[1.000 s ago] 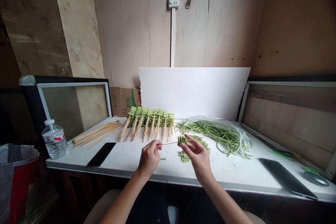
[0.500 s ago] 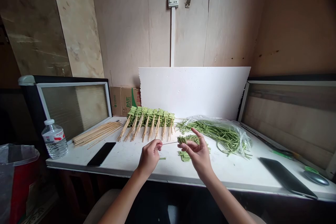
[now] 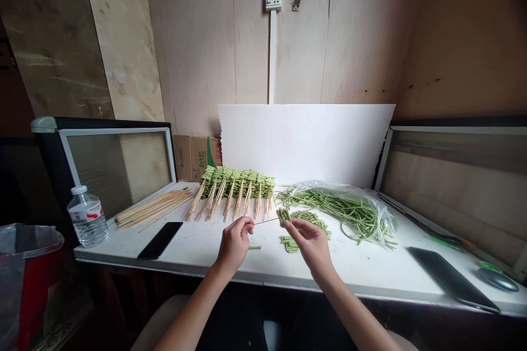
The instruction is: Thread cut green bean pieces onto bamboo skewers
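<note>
My left hand (image 3: 235,242) is closed on the blunt end of a thin wooden skewer (image 3: 267,222). Short cut green bean pieces (image 3: 283,216) sit side by side on that skewer, and my right hand (image 3: 309,242) pinches them between thumb and fingers. Below and behind my right hand, more cut bean pieces (image 3: 290,244) lie on the white table (image 3: 197,249). One loose bean piece (image 3: 254,248) rests between my wrists. Further back is a stack of finished bean skewers (image 3: 236,180), their sticks pointing toward me.
Bare skewers (image 3: 152,207), a black phone (image 3: 160,241) and a water bottle (image 3: 87,217) are at the left. Long green beans (image 3: 341,207) spill from a clear bag at the right. A dark tablet-like slab (image 3: 452,278) and a mouse (image 3: 499,279) lie near the right edge.
My right fingers, spread and raised before, have folded down around the bean pieces. The skewer now tilts slightly up toward the right. My left hand has kept its grip.
</note>
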Demonstrator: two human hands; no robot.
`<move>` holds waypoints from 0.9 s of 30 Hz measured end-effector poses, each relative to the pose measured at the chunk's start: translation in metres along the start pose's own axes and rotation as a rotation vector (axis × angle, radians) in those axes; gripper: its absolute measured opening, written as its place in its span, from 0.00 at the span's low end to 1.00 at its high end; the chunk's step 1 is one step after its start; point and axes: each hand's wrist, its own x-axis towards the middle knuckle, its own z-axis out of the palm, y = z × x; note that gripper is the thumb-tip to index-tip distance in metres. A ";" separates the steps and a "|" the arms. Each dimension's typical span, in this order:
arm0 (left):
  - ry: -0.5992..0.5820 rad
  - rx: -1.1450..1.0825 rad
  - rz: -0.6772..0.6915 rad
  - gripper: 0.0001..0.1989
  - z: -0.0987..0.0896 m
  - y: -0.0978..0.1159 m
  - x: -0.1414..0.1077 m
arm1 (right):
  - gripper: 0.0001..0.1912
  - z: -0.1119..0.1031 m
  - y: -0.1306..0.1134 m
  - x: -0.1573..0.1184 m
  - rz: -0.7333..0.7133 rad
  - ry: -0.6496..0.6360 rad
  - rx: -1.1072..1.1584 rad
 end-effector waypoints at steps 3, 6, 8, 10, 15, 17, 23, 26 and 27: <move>-0.026 0.016 -0.003 0.12 0.000 -0.003 0.000 | 0.17 -0.001 -0.003 0.001 -0.032 0.037 -0.078; -0.033 0.036 -0.040 0.11 -0.001 -0.008 0.002 | 0.18 -0.002 0.006 0.003 -0.082 0.050 -0.180; -0.015 0.051 -0.092 0.11 -0.001 -0.013 0.004 | 0.18 -0.001 0.023 0.004 -0.083 0.012 -0.234; 0.001 0.052 -0.154 0.10 0.000 -0.019 0.006 | 0.18 0.004 0.048 0.001 -0.081 -0.081 -0.325; -0.007 0.033 -0.240 0.08 0.003 -0.032 0.008 | 0.19 0.032 0.097 -0.010 -0.363 -0.300 -0.778; -0.013 0.033 -0.246 0.08 0.003 -0.036 0.007 | 0.19 0.046 0.100 -0.010 -0.395 -0.303 -0.957; -0.027 0.017 -0.249 0.09 -0.004 -0.043 0.009 | 0.09 0.073 0.089 0.008 -0.350 -0.380 -1.187; -0.024 0.012 -0.246 0.09 -0.009 -0.043 0.011 | 0.09 0.068 0.086 0.012 -0.359 -0.355 -1.127; -0.023 0.013 -0.247 0.09 -0.011 -0.044 0.012 | 0.09 0.063 0.085 0.013 -0.352 -0.331 -1.081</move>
